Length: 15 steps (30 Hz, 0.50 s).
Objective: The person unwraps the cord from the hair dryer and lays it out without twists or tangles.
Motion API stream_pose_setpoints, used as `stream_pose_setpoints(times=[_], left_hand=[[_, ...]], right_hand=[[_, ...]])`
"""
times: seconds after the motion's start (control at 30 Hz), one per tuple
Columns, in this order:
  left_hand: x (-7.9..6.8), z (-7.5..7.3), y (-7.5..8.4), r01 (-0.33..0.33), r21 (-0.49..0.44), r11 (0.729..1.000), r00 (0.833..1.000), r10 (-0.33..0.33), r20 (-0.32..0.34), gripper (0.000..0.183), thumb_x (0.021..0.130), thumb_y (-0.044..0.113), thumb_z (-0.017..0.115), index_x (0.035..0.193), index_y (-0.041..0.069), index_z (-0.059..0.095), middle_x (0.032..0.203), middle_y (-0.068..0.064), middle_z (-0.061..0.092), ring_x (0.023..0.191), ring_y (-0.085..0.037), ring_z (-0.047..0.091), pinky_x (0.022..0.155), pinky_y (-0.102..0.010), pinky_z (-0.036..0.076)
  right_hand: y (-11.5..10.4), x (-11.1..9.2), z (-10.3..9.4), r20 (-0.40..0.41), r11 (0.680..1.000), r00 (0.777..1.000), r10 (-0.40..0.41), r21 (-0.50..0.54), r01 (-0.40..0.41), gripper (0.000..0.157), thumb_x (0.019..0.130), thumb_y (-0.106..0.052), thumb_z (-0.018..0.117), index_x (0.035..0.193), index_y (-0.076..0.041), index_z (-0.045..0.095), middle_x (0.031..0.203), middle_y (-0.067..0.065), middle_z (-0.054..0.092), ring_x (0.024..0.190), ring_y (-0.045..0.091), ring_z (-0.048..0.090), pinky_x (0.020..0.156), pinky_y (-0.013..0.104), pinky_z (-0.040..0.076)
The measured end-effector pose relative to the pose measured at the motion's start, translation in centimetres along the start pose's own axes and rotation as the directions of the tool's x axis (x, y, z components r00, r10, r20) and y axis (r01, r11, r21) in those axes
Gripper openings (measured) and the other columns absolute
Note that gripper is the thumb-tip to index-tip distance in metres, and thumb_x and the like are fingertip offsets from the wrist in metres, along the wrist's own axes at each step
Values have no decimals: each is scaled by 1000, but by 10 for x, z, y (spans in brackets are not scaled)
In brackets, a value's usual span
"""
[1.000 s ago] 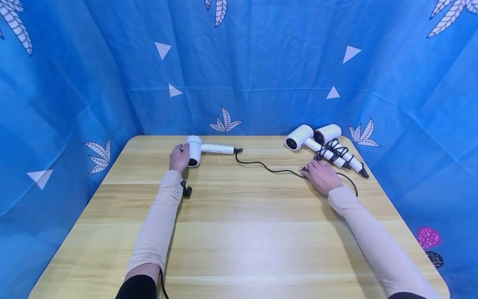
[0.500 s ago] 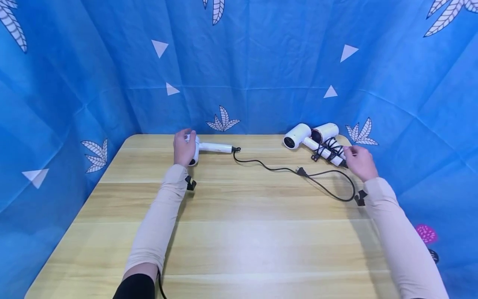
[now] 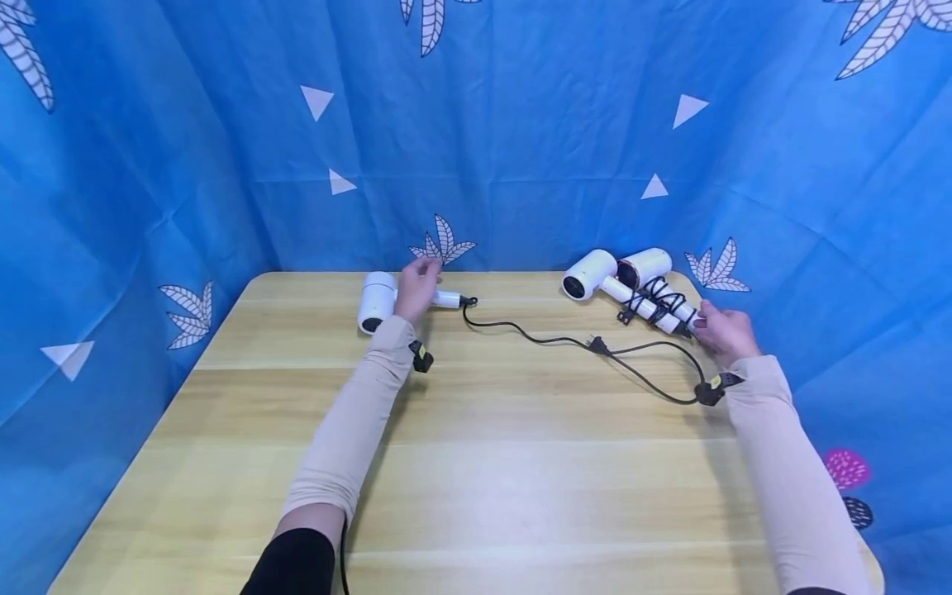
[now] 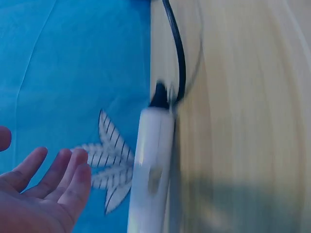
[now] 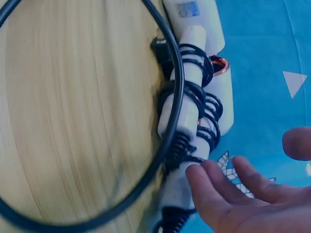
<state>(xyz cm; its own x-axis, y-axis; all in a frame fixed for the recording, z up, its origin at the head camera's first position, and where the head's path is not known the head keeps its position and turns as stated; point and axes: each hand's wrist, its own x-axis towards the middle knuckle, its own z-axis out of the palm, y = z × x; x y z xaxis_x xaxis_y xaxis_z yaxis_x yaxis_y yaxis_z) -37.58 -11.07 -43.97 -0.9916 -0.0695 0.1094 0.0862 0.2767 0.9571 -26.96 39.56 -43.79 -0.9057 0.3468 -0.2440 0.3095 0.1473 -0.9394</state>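
On the left of the table lies a white hair dryer [image 3: 377, 299], its black cord [image 3: 535, 337] running right across the wood. My left hand [image 3: 416, 291] is over its handle [image 4: 150, 165]; in the left wrist view the fingers [image 4: 73, 189] spread loosely beside the handle, holding nothing. Two more white hair dryers lie side by side at the right back: a front one [image 3: 591, 274] and a rear one [image 3: 645, 266], black cords wound round their handles. My right hand [image 3: 725, 330] is at their handle ends, fingers extended; whether a fingertip touches the rear handle I cannot tell.
The loose cord's plug [image 3: 597, 345] lies on the wooden table [image 3: 476, 463], and its loop curves near my right wrist. A blue patterned curtain [image 3: 483, 124] stands behind the table and at both sides.
My right hand has left the loose cord's plug and moved right to the handle ends. My left hand has shifted from the left dryer's head to above its handle.
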Motion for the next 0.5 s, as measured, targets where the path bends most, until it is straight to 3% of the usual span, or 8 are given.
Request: stream_pose_setpoints(times=[0.03,0.13,0.2,0.3,0.4,0.5], left_hand=[[-1,6,-1,19,-3,1000,1000,-19,20,45,108,34,50,141,5,58,136,-20,63,124,-35,63,107,-49,53],[-4,24,-5,52,-16,999,997,-51,64,44,108,35,50,138,5,60,134,-19,64,122,-36,65,106,-49,54],[-5,36,-7,56,-16,998,995,-55,85,43,108,35,50,137,4,61,132,-20,64,121,-37,65,106,-49,54],[-6,54,-7,73,-29,997,992,-70,108,43,109,34,49,138,5,61,132,-21,64,119,-36,66,105,-50,55],[-4,72,-4,110,-67,992,986,-100,130,46,109,36,49,140,5,59,133,-22,65,118,-35,66,107,-52,54],[-2,90,-2,144,-107,984,980,-127,152,50,109,38,48,143,3,57,135,-25,64,119,-35,66,108,-53,53]], right_hand=[[2,0,2,8,999,1000,27,18,-27,58,110,-38,41,144,8,42,69,-16,62,68,-5,64,74,11,59],[9,-3,11,7,995,995,98,18,-98,66,108,-42,42,151,7,34,97,-1,66,77,-1,64,89,15,59],[13,-5,16,-7,992,992,128,-8,-128,78,107,-46,41,158,9,20,119,10,60,91,4,64,104,20,55],[15,-6,19,-23,988,988,151,-12,-151,82,106,-49,40,160,8,15,139,19,47,108,13,61,117,26,47],[15,-6,19,-29,988,988,151,28,-151,80,106,-49,43,159,6,20,128,15,54,103,11,63,106,22,55],[16,-5,17,-35,983,987,155,108,-150,57,105,-46,49,140,-1,41,95,1,62,73,2,62,71,13,59]])
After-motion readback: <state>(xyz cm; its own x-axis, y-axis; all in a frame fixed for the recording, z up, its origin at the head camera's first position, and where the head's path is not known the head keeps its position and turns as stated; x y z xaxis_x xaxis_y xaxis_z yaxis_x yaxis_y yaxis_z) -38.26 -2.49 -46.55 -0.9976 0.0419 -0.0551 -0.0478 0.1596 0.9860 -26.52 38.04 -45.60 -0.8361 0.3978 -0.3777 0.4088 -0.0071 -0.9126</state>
